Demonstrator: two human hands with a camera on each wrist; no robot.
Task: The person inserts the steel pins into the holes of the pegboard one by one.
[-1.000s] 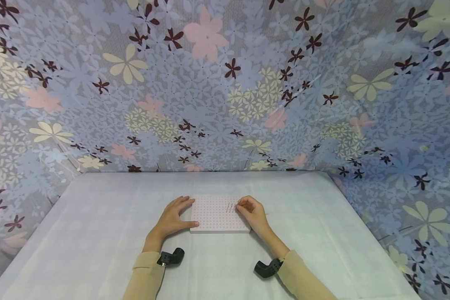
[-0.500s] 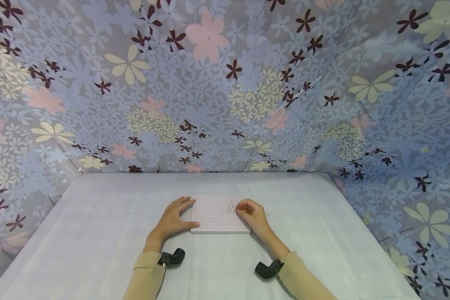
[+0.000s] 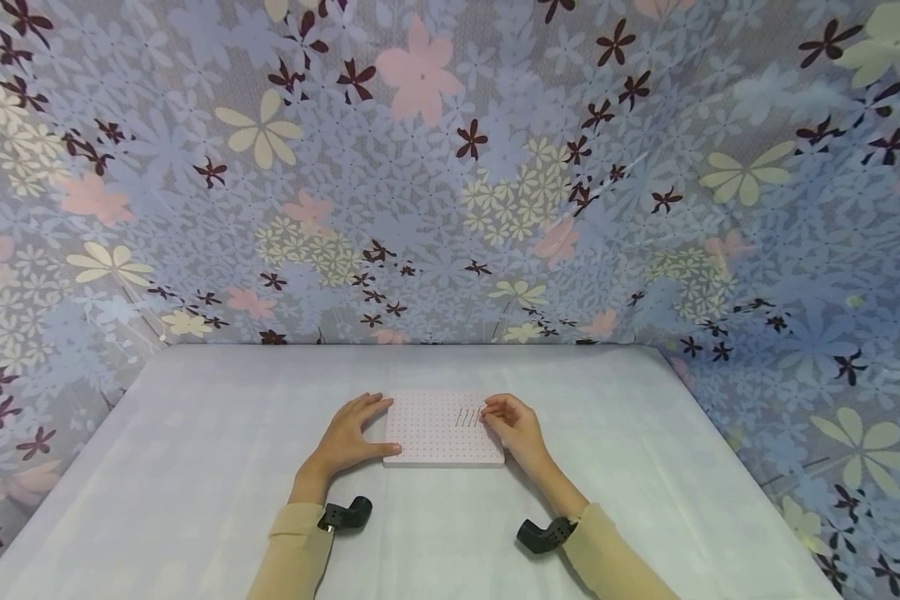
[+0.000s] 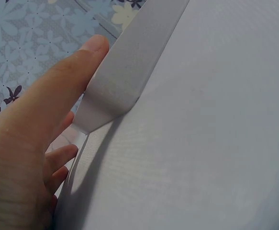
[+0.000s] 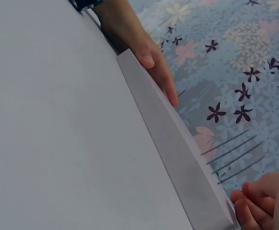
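Observation:
A flat pale board [image 3: 427,433] with a grid of small holes lies on the table in the head view. Several thin metal pins [image 3: 467,417] stand in a row toward its right side; the right wrist view shows these pins [image 5: 232,148] rising from its top. My left hand [image 3: 348,433] spans the board's left edge, fingers and thumb spread, with the thumb [image 4: 77,67] lying along the board's near edge. Just right of the last pin is my right hand [image 3: 516,429], its fingers loosely bent beside the board. Nothing shows between its fingertips [image 5: 247,189].
A white cloth covers the table [image 3: 255,375]. Floral fabric [image 3: 420,208] hangs behind it and along the sides. A black wrist camera [image 3: 347,512] sits on the left forearm and another wrist camera [image 3: 546,535] on the right.
My right hand has drawn slightly right, away from the row of pins, and one more standing pin now shows. The left hand stays at the board's left edge.

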